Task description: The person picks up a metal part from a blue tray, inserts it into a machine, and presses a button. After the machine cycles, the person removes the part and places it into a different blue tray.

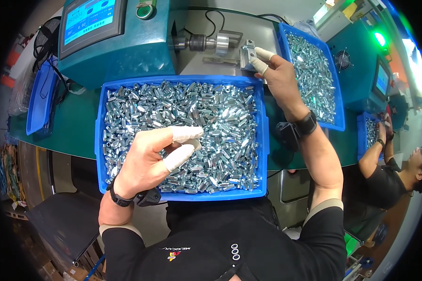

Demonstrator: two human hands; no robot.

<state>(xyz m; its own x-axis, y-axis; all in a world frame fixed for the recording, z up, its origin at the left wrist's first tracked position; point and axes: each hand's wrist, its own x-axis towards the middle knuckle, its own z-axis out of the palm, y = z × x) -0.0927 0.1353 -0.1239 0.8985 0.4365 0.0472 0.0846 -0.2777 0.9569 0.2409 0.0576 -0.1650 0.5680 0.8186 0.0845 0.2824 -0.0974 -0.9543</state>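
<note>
My left hand [157, 154] hovers over a large blue bin [262, 140] filled with small shiny metal sleeves [220, 122]. White cots cover its fingertips, which pinch together, seemingly on one small metal piece that the fingers mostly hide. My right hand [279, 77] reaches forward to a small metal fixture [246, 51] on the teal machine, its cot-covered thumb and forefinger touching the bracket. Any part it holds is hidden.
A teal machine [126, 51] with a screen [90, 18], green button [146, 10] and steel spindle [206, 43] stands behind the bin. A second blue bin [335, 93] of parts sits at right. Another person [389, 173] works at a similar station far right. An empty blue tray [40, 100] lies left.
</note>
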